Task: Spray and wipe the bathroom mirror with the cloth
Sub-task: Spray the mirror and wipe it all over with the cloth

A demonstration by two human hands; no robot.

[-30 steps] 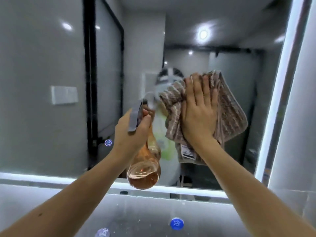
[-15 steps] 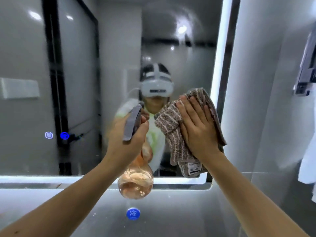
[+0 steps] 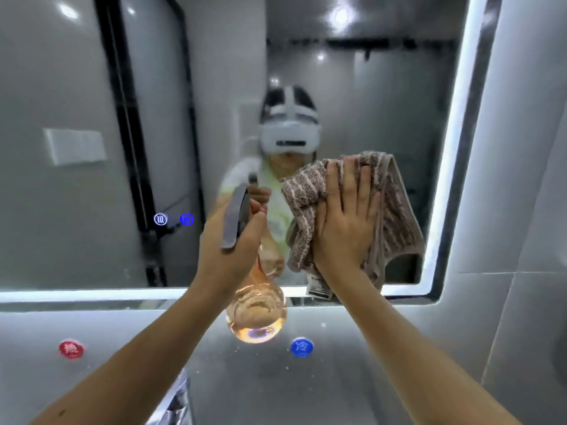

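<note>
Since half a second ago, the view has swung back to the left, so more of the big mirror shows now, and the flat hand with the cloth sits nearer the mirror's lower right corner.

The big shiny bathroom mirror with a glowing white edge [image 3: 352, 87] fills most of the view. Below it is a grey wall panel [image 3: 122, 348] with a round red button [image 3: 71, 349] and a round blue button [image 3: 302, 347].

The soft brown-and-white striped cloth [image 3: 395, 216] is pressed on the glass, low on the right side. It is bunched up, and a white tag [image 3: 319, 288] hangs from its bottom. The right hand [image 3: 346, 222] lies flat and open on it, fingers spread, pushing it against the mirror. The cloth looks light and floppy, so I think a flat palm in the middle is the best way to hold it. It could slip down if the push gets weak.

The clear round glass-like spray bottle [image 3: 256, 314] hangs in front of the mirror's bottom edge, just left of the cloth. It holds an orange liquid that looks like it fills the fat bottom part. The left hand [image 3: 233, 240] is wrapped tight around its thin neck, under the grey spray top [image 3: 236, 219]. The bottle looks smooth, maybe slippery when wet, and a bit heavy at the bottom, so the neck is a good place to grab.
</note>
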